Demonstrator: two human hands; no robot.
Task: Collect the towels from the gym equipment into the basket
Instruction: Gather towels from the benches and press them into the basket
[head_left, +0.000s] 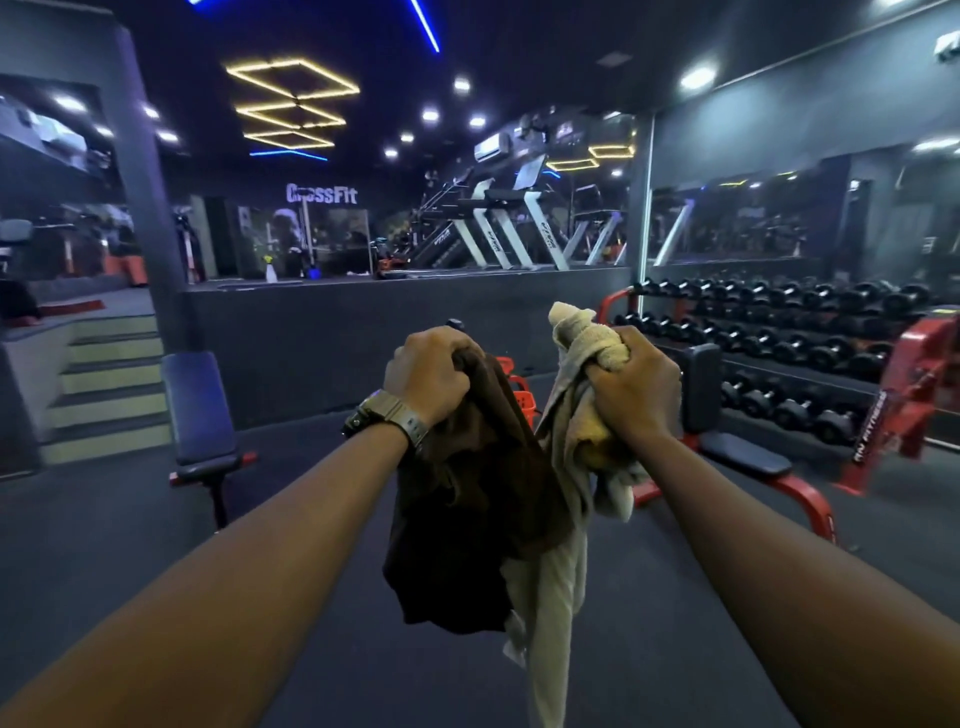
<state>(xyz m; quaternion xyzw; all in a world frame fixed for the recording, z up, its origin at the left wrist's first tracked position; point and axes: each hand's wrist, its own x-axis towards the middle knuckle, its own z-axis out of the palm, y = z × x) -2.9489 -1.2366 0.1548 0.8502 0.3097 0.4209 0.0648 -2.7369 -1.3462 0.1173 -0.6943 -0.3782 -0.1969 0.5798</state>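
Head view: both arms are out in front, each fist full of cloth. Left hand (427, 375), watch (387, 418) on the wrist, has its fingers curled tight around the bunched top of a dark brown towel (467, 499), which hangs down loose below the fist. Right hand (635, 387) has its fingers clamped together on a wad of pale towels (571, 415): a cream terry one sticks up above the knuckles, a grey one trails down past the brown one, and a yellowish one is bunched under the palm. The exact count in the right fist is unclear.

Step, as I read it: pickup from equipment is done for these pieces, and this is the carry leg toward the drop-off.

Container: a red basket (519, 392) shows only as a sliver between the two fists, on the floor ahead, near the right-hand bench (737, 452). It is mostly hidden by the towels, so I cannot tell what is in it.

Next move calls for closing in on the basket, getting both fists over its opening, then letting go. The long hanging tails need to clear the rim or they drape outside.

No loose towels are visible on the left bench (200, 410), the dumbbell rack (810, 358) or the treadmills (498, 228); the far area is too dim to be sure.
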